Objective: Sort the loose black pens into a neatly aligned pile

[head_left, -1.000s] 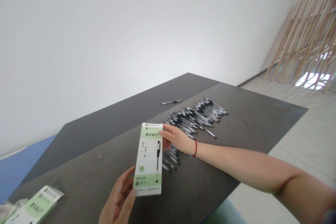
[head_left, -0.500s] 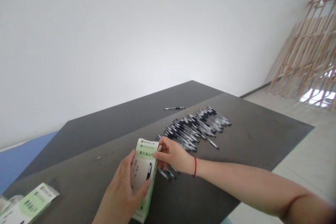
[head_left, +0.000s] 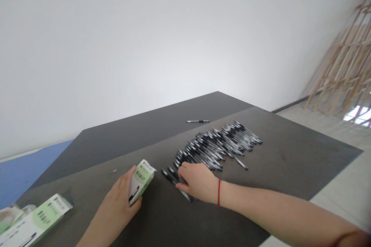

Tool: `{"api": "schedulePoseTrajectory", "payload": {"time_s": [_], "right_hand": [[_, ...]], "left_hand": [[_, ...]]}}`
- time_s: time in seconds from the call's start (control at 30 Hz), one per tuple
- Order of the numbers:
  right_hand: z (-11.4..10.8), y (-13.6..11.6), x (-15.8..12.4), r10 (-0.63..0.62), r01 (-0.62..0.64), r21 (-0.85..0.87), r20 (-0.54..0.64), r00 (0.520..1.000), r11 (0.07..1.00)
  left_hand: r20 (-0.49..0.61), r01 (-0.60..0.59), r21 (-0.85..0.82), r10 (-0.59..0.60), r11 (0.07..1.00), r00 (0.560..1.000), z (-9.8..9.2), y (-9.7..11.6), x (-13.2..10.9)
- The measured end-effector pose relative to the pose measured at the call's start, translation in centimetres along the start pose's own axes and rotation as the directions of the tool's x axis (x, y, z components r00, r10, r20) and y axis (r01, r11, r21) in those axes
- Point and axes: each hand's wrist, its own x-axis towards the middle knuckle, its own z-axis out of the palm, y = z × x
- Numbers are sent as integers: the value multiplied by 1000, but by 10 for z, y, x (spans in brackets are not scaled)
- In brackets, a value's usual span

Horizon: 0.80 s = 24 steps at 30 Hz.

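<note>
My left hand [head_left: 118, 202] is wrapped round a green and white pen box [head_left: 141, 179], tilted, its upper end showing beyond my fingers. My right hand [head_left: 197, 181], with a red string at the wrist, reaches down over the near left end of a long heap of black and clear pens [head_left: 217, 146]. Its fingers are bent over a few pens [head_left: 171, 177] lying apart from the heap; the fingertips are partly hidden, so what they grip, if anything, is unclear.
Another green and white box [head_left: 43, 220] lies at the lower left, beside crumpled clear and white packaging [head_left: 13, 216]. A single pen [head_left: 197, 121] lies behind the heap on the dark table [head_left: 139, 123]. Wooden frames [head_left: 344, 61] lean at the right.
My right hand has left the box and moved down onto the pens. My left hand has moved left with the box, which is now turned more on its side. The view has shifted slightly.
</note>
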Motion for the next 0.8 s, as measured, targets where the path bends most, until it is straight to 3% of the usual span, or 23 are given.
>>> {"api": "schedulePoseTrajectory", "payload": {"time_s": [0.17, 0.27, 0.37, 0.5, 0.57, 0.67, 0.8], "right_hand": [[8, -19, 2, 21, -17, -145, 29, 999, 989], [13, -23, 5, 36, -25, -197, 52, 998, 980], [18, -24, 7, 44, -27, -242, 67, 997, 970], [18, -23, 7, 97, -74, -244, 86, 992, 967], [14, -21, 6, 121, -105, -201, 68, 990, 974], [8, -17, 3, 113, -113, -44, 12, 993, 993], [7, -16, -2, 29, -29, 110, 2, 1000, 994]], "left_hand": [[39, 84, 201, -93, 976, 995, -5, 1, -1], [70, 117, 182, -132, 976, 989, -5, -3, -2], [-24, 101, 147, -99, 984, 995, -5, -1, -2], [-185, 1, -67, -14, 998, 983, -10, 21, -4], [-99, 26, -279, -56, 960, 994, -9, 39, -6], [112, 190, -601, -154, 776, 982, 2, 64, -2], [383, 410, -883, -155, 230, 911, 17, 87, 12]]}}
